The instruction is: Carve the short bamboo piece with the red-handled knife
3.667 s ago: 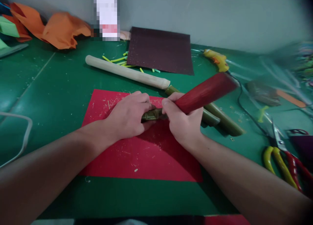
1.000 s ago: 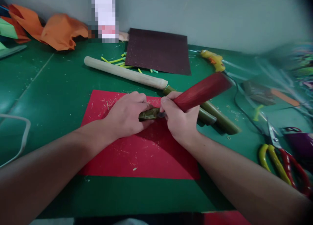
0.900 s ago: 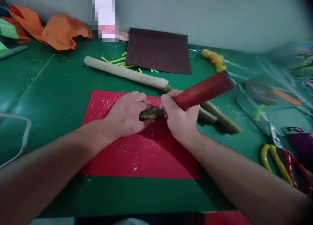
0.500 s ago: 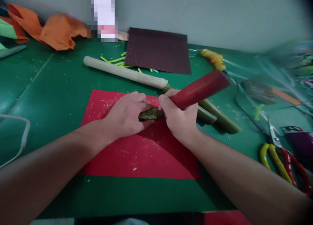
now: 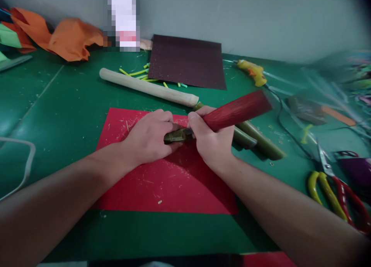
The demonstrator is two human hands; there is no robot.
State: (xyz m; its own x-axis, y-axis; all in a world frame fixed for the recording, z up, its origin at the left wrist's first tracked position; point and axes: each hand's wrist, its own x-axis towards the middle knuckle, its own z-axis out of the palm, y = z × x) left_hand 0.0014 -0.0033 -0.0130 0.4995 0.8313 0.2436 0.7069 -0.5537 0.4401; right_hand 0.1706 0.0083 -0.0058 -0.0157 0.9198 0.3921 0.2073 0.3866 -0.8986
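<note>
My left hand [image 5: 150, 137] is closed around a short dark-green bamboo piece [image 5: 175, 136], pressing it down over the red sheet [image 5: 139, 195]. Gripped in my right hand [image 5: 214, 143] is a red-handled carving knife [image 5: 237, 110], its thick wooden handle sloping up to the right. Only a bit of dark metal shows at its front, against the right end of the bamboo; the blade is mostly hidden by my fingers. Pale shavings are scattered on the red sheet. Partly behind my right hand lie green bamboo lengths [image 5: 262, 141].
Behind the red sheet lies a pale peeled stick [image 5: 147, 87]. A dark brown sheet [image 5: 188, 62] rests on yellow-green strips near the wall. To the right are a yellow glue gun [image 5: 252, 71] with its cord and large scissors [image 5: 327, 168]. Orange cloth [image 5: 69, 39] sits back left.
The rear end of the red handle has dipped slightly, so it lies flatter. Both hands keep their grips in nearly the same place.
</note>
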